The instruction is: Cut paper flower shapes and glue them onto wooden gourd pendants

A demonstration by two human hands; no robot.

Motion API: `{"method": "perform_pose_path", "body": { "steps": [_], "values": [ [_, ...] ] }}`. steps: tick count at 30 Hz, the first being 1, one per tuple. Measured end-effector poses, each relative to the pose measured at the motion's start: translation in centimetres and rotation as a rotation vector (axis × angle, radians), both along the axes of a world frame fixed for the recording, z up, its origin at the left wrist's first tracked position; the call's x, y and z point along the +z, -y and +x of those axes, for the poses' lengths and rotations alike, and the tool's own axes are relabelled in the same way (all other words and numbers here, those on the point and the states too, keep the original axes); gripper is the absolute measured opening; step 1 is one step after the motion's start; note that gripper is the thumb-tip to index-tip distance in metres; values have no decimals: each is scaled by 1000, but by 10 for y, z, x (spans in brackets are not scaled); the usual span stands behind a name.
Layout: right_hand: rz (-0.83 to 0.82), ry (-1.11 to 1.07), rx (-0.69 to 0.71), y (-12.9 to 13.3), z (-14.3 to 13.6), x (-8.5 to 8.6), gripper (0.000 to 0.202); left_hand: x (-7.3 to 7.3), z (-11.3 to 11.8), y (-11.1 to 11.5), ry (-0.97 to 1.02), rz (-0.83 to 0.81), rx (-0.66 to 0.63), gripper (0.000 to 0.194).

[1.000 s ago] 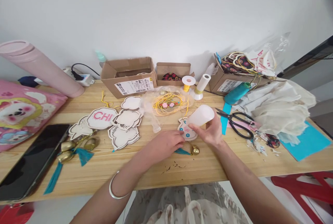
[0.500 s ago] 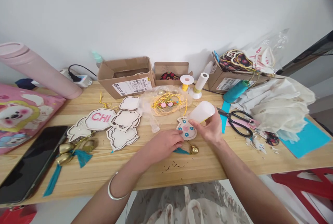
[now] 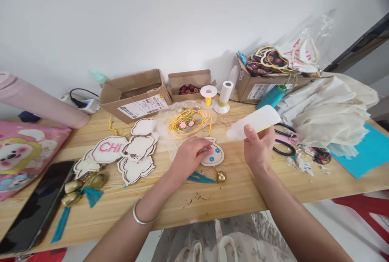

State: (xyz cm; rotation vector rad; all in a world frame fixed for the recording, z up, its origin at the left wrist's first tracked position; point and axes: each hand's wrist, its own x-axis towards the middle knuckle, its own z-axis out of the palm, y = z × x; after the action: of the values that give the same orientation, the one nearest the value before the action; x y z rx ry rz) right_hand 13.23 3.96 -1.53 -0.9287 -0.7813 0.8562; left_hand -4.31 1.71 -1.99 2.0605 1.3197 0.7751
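Observation:
My right hand [image 3: 258, 152] is wrapped round a white squeeze bottle [image 3: 259, 119], tilted with its narrow end to the left, above the table. My left hand [image 3: 192, 154] reaches over a small white gourd-shaped ornament [image 3: 217, 159] with blue flowers. Its thumb and forefinger are pinched together over the ornament; whatever is between them, if anything, is too small to make out. The fingers hide part of the flowers. Below the ornament hang a gold bell [image 3: 221, 177] and a teal tassel [image 3: 200, 178].
Several cloud-shaped wooden pieces [image 3: 136, 168], gold bells [image 3: 72, 192] and a phone [image 3: 33, 209] lie to the left. Yellow cords [image 3: 188, 122] and spools [image 3: 223, 104] are behind the hands. Black scissors [image 3: 284, 148] and white fabric [image 3: 334, 112] lie right, cardboard boxes [image 3: 133, 95] along the wall.
My right hand has drawn the bottle away from the ornament, to the right and up, and turned it. My left hand has moved from the ornament's edge to over its flowers, fingers now pinched.

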Motion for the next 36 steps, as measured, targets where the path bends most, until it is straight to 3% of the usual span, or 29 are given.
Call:
{"method": "perform_pose_path", "body": {
  "steps": [7, 12, 19, 25, 36],
  "values": [
    [-15, 11, 12, 3, 4, 4, 45, -3, 1, -5, 9, -26, -53, 12],
    [-36, 100, -2, 4, 6, 5, 48, -3, -6, -2, 3, 140, -88, 17],
    [-28, 37, 14, 3, 6, 10, 48, -11, -27, 9, -277, 270, -202, 29],
    [-17, 13, 13, 3, 7, 11, 50, -11, -27, 13, -462, 245, -237, 38],
    [-34, 50, 10, 4, 8, 11, 51, -13, -26, 12, -443, 227, -230, 39]
  ]
}}
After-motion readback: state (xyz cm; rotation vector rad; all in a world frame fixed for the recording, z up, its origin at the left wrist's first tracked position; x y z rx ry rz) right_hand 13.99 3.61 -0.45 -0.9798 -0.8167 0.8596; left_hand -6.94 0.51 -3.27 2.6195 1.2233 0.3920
